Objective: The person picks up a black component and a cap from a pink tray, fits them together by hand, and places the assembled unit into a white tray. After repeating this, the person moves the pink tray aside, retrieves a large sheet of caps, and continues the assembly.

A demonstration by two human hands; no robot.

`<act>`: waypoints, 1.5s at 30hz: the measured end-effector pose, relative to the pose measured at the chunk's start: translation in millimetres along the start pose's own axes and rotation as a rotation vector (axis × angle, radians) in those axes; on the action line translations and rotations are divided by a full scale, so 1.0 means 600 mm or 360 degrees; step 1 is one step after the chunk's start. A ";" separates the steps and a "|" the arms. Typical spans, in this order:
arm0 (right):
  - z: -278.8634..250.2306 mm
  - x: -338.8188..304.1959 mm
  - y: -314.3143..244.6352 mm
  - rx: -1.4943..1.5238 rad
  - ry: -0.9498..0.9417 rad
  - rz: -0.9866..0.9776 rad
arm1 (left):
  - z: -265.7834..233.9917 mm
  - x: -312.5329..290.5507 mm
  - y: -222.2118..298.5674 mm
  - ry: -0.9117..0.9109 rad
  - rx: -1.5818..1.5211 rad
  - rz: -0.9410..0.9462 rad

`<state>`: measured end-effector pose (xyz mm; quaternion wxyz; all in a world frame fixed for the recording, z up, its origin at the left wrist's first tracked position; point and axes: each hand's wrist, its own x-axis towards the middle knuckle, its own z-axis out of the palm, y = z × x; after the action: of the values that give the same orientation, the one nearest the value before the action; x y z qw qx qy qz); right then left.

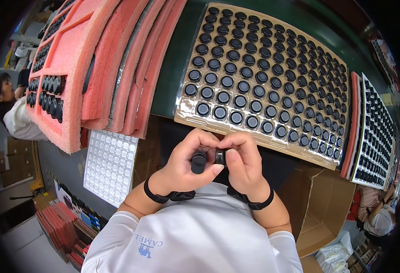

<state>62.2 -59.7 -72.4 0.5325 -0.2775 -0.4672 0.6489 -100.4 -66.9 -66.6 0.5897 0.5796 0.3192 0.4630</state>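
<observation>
In front of my chest, both hands are closed and meet at the fingertips. My left hand [179, 159] curls around a dark, ribbed cylinder [198, 162], whose round end faces up. Between the two hands is a small black round part [220, 156] with a shiny edge. The fingers and thumb of my right hand [244, 159] pinch it, and my left fingertips touch it too. Just beyond my hands lies a clear-covered tray [181, 116] on brown board, filled with rows of similar black round parts [240, 101]. Fingers cover part of both held pieces.
Pink foam trays [74, 50] stand stacked on the left, with black parts in the outermost. Below them is a white plastic tray [111, 164]. An open cardboard box [320, 209] sits by my right elbow. Another filled white tray [376, 132] is at right. People [17, 111] sit on both sides.
</observation>
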 end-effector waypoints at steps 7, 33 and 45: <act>0.004 -0.001 0.017 -0.0538 -0.0071 -0.0135 | -0.007 -0.001 -0.001 0.0014 -0.0064 -0.0060; 0.015 0.049 0.033 -0.0741 -0.0110 -0.0024 | -0.055 -0.013 -0.006 0.0427 -0.0082 -0.0295; 0.067 0.149 0.092 -0.1970 -0.0093 -0.0543 | -0.127 -0.067 -0.036 0.0596 0.0210 -0.0313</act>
<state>-21.1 12.7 -93.7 0.3567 -0.4374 -0.8072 0.1726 -180.7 -72.1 -103.8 0.5233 0.4869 0.5078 0.4808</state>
